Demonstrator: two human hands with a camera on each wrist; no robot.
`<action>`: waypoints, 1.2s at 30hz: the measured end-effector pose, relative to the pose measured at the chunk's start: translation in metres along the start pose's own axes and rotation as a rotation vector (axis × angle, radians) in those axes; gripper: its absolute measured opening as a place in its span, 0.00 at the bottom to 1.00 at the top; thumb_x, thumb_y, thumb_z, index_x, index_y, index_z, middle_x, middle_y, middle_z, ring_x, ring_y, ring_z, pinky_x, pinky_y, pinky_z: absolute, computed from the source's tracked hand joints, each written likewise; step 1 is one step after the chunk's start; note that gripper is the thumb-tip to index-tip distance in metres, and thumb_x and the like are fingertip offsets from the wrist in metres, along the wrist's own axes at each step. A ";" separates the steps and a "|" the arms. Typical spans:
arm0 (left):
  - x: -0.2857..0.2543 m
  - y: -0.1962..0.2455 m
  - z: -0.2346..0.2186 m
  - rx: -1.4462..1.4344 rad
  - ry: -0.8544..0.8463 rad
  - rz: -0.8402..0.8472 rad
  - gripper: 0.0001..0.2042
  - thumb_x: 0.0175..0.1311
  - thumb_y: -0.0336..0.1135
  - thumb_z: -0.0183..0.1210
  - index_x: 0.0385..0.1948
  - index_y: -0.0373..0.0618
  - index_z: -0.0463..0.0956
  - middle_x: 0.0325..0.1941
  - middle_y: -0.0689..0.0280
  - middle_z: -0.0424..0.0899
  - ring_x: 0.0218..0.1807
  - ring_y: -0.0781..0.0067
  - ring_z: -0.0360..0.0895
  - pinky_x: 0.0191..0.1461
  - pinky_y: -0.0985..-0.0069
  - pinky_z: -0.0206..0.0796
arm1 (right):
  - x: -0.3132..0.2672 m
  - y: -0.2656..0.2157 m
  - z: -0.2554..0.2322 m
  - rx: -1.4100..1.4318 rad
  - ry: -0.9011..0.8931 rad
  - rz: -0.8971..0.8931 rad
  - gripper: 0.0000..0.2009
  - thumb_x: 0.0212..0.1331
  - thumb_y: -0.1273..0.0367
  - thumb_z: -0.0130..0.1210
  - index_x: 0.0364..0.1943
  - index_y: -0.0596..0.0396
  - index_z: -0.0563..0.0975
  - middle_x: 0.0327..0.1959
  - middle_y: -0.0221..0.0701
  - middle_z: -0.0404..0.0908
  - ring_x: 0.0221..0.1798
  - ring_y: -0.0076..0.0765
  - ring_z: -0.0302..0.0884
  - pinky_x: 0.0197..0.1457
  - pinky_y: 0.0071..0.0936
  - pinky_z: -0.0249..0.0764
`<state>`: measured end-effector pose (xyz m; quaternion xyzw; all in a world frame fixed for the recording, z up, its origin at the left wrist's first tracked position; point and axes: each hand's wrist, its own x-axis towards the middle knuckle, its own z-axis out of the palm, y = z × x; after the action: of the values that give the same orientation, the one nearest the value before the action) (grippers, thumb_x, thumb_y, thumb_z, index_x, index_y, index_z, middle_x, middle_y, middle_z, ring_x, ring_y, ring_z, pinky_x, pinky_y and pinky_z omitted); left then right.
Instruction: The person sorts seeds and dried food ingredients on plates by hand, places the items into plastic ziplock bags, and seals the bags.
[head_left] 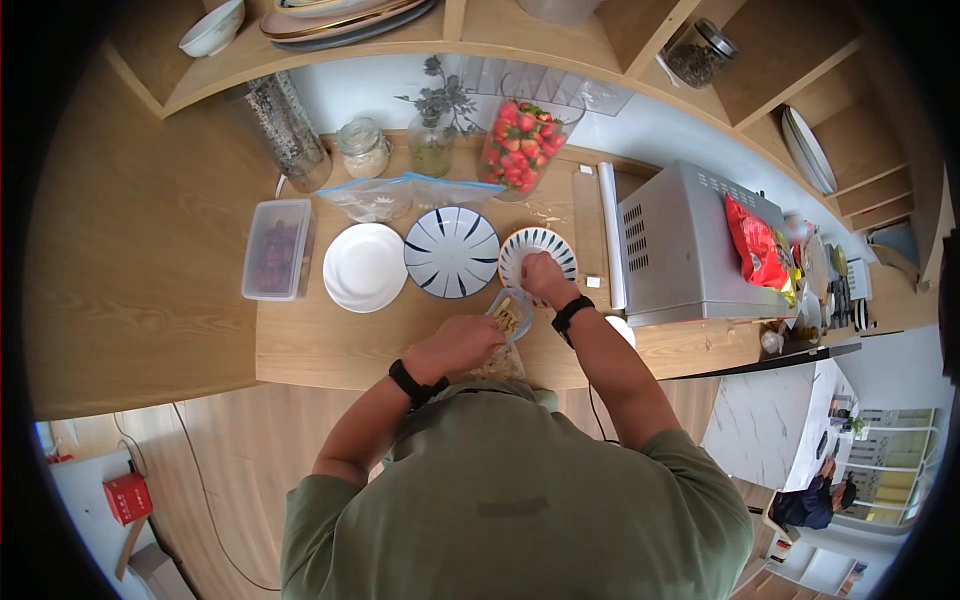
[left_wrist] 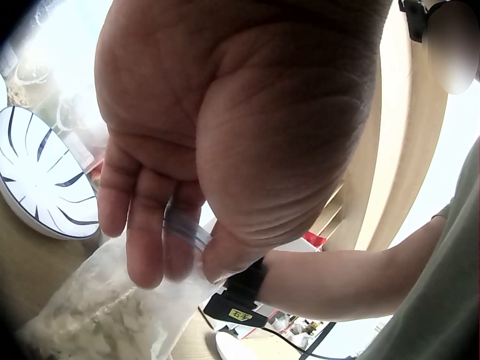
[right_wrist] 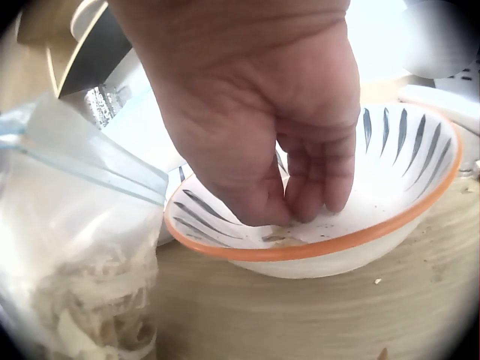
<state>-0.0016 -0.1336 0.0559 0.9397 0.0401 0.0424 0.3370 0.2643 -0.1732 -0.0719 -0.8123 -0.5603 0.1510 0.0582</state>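
Observation:
My left hand [head_left: 460, 343] pinches the upper edge of a clear zip bag [left_wrist: 112, 307], its fingers and thumb on the plastic seal strip. Pale, thin dried slices [head_left: 508, 318] fill the lower part of that bag, which hangs tilted near the counter's front edge. Inside a white bowl [right_wrist: 420, 150] with an orange rim and dark painted strokes, my right hand [head_left: 543, 277] reaches down with curled fingers. Its fingertips [right_wrist: 304, 210] sit close together over the bottom, by a few small brownish bits [right_wrist: 283, 241]. I cannot tell whether they hold a piece.
Left of the bowl are a blue-striped plate [head_left: 452, 253], a white plate [head_left: 364, 267] and a lidded plastic box [head_left: 277, 250]. Behind stand another zip bag [head_left: 380, 199], a glass jar [head_left: 363, 150] and a container of strawberries [head_left: 522, 150]. A silver appliance [head_left: 665, 245] is at right.

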 end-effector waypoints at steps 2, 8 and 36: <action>0.000 0.000 0.000 -0.001 0.008 0.000 0.05 0.59 0.33 0.54 0.27 0.46 0.79 0.31 0.60 0.79 0.37 0.54 0.78 0.39 0.58 0.70 | -0.004 0.004 -0.009 0.026 -0.024 0.010 0.05 0.42 0.72 0.60 0.25 0.52 0.83 0.30 0.40 0.84 0.38 0.47 0.82 0.48 0.37 0.78; 0.000 -0.001 0.004 -0.005 0.028 0.033 0.05 0.58 0.33 0.54 0.26 0.46 0.78 0.31 0.60 0.78 0.38 0.54 0.78 0.40 0.58 0.70 | -0.016 0.011 -0.027 0.057 -0.024 -0.006 0.05 0.41 0.72 0.61 0.25 0.53 0.84 0.30 0.39 0.84 0.37 0.45 0.82 0.47 0.34 0.78; 0.000 -0.001 0.004 0.010 0.002 0.042 0.05 0.57 0.34 0.58 0.27 0.46 0.78 0.31 0.61 0.77 0.36 0.55 0.77 0.38 0.59 0.70 | -0.039 0.002 -0.048 0.403 0.037 0.010 0.14 0.42 0.73 0.68 0.37 0.57 0.83 0.33 0.37 0.84 0.36 0.36 0.83 0.42 0.28 0.79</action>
<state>-0.0007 -0.1353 0.0517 0.9420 0.0211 0.0504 0.3313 0.2686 -0.2062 -0.0197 -0.7896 -0.5135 0.2457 0.2292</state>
